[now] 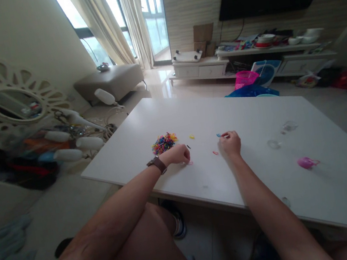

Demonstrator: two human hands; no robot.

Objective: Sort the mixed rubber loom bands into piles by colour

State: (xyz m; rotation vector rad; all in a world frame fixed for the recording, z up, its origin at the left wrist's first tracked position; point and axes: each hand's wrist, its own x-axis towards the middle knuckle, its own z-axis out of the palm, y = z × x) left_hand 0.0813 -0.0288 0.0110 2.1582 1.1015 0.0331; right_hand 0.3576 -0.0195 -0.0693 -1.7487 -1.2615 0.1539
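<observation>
Over the table (250, 118), the left hand (180, 154) curls at a pink band (190, 163) near the pile (164, 143); the right hand (231, 142), fingers narrowed, is at a blue band (218, 135). Whether either grips is unclear.

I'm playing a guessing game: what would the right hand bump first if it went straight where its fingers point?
The right hand would likely meet the small blue piece first; they may already be touching.

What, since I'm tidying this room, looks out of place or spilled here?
The white lamp-like fixture left of the table looks odd, sitting low amid clutter rather than hung. A few small pieces lie apart from the colourful pile.
</observation>
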